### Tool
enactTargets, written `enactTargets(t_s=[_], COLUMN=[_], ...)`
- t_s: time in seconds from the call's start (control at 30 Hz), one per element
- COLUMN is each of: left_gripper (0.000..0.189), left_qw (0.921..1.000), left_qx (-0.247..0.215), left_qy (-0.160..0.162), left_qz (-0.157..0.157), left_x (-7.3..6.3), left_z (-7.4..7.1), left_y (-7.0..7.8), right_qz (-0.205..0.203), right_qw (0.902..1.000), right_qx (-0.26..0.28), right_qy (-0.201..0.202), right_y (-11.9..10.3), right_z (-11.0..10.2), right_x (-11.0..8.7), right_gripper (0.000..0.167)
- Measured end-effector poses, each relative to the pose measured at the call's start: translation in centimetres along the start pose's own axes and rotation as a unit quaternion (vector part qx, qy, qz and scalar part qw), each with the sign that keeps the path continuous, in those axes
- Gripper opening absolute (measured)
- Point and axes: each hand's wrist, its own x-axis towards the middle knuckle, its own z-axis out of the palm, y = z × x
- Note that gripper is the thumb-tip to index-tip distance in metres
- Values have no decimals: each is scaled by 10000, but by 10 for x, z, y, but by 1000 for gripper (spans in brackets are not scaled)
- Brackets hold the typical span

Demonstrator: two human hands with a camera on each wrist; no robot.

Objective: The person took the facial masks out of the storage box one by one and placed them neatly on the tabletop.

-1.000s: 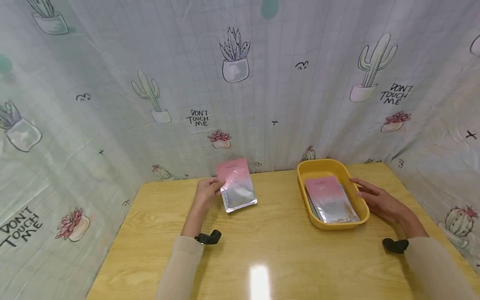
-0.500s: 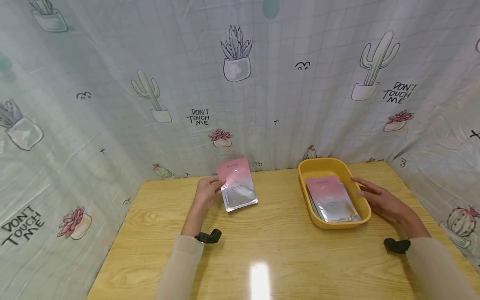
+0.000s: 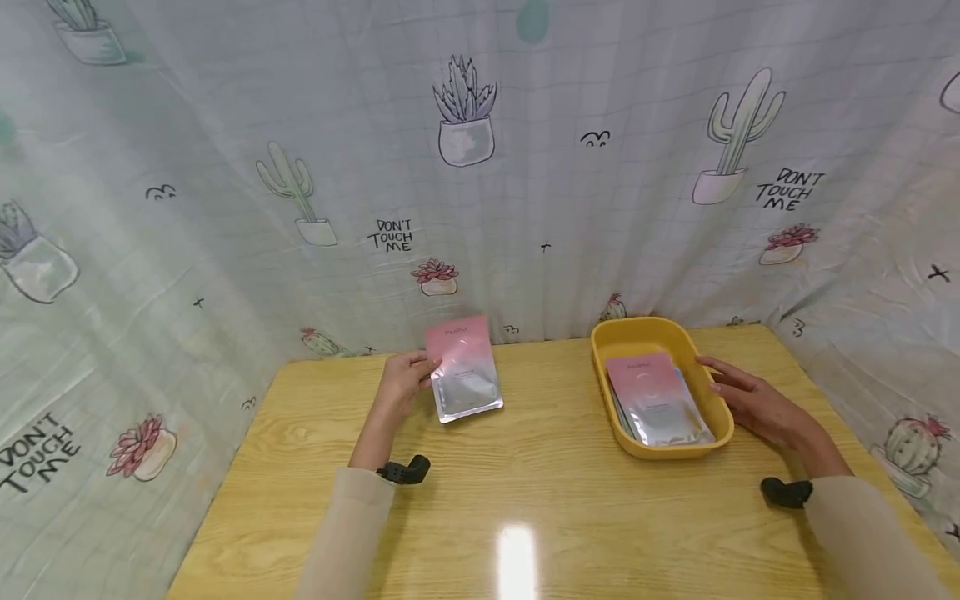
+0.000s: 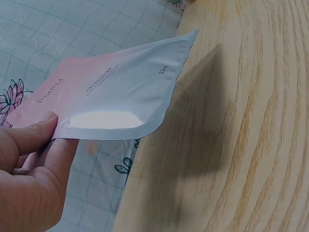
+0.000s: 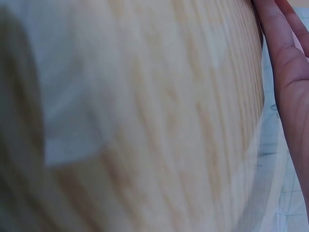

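My left hand (image 3: 402, 385) pinches the left edge of a sachet (image 3: 465, 368) between thumb and fingers. The sachet fades from pink to silver and reads "PMPM", with "23ml" on it in the left wrist view. It is held tilted, and its shadow falls on the table. On the right stands a yellow plastic basket (image 3: 600, 367) with rounded corners. Inside lies a matching pink and silver sachet (image 3: 656, 396) on top of other packets, whose edges peek out. My right hand (image 3: 765, 408) is at the basket's right rim, its fingers fairly straight and fingertips right at the edge.
Both things are on or over a light wooden table (image 3: 450, 500), with a bright light reflection near its front. A pale curtain (image 3: 540, 183) printed with cacti and "DON'T TOUCH ME" surrounds the back and sides. Black straps with camera mounts are on both wrists.
My left hand and the sachet have shifted slightly left, while the head view has moved a little too. The right hand stays at the basket's rim.
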Motion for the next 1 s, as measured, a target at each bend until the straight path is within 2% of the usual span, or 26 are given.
enactTargets(t_s=[0.23, 0.63, 0.8, 1.0], left_gripper=[24, 31, 33, 34], left_qw=[9999, 9986, 9985, 9977], left_qx=[72, 357, 407, 538], left_qy=[-83, -56, -107, -121], left_qz=[-68, -380, -341, -381], left_x=[1, 5, 8, 5], left_z=[-4, -20, -24, -28], left_y=[-5, -11, -14, -19], right_qz=[241, 80, 39, 52], right_qw=[9991, 9999, 9999, 10000], right_qx=[-293, -77, -77, -24], right_qy=[214, 57, 78, 23], right_y=[0, 2, 3, 2], right_z=[3, -1, -3, -4], right_x=[3, 3, 3, 2], right_gripper=[54, 53, 53, 54])
